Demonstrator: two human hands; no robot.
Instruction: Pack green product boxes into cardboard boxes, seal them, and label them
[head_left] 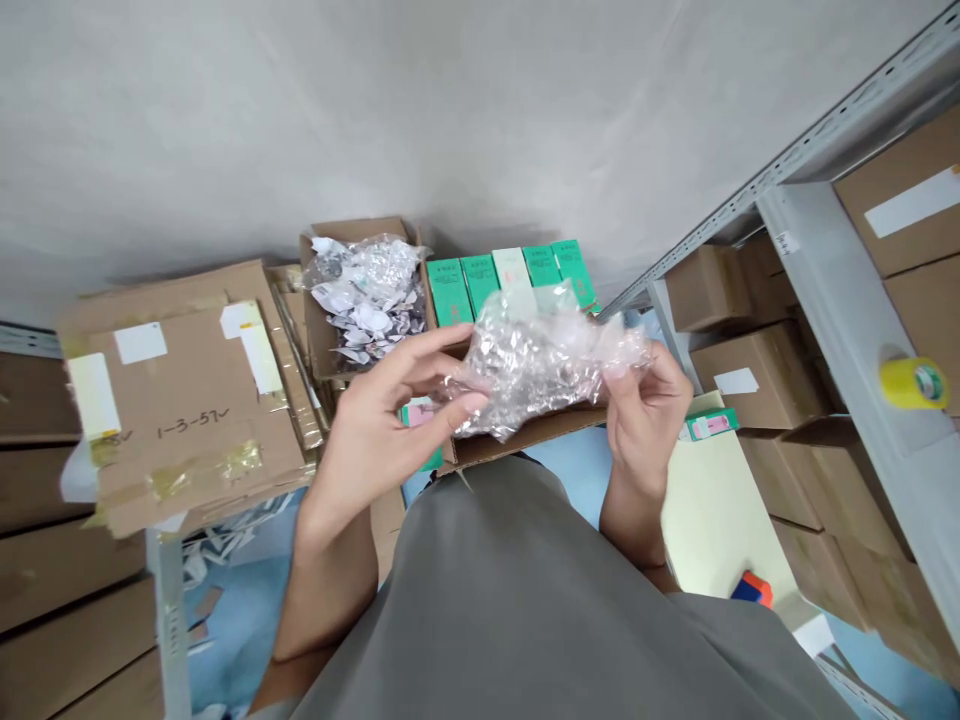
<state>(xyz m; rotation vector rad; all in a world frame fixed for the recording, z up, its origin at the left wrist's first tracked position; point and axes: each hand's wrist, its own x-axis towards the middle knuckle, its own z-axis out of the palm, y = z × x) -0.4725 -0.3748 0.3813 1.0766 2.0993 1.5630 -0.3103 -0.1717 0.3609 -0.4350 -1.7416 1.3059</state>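
Crumpled clear plastic (pixel 525 365) stretches between my two hands, above an open cardboard box (pixel 525 440) close to my body. My left hand (pixel 397 405) has its thumb and fingers around the plastic's left edge. At the other end, my right hand (pixel 646 410) pinches the plastic between thumb and fingers. Behind it stand several green boxes (pixel 450 290), with a whitish box (pixel 514 275) among them. The plastic and my hands hide much of the cardboard box's inside.
A carton of crumpled plastic and paper packets (pixel 367 300) stands at back left, beside stacked flattened cardboard (pixel 187 400). Shelves with brown cartons (pixel 757 375) rise on the right, with yellow tape (pixel 911 383) on the upright. A small green-and-pink box (pixel 711 424) lies on a pale surface (pixel 712 520).
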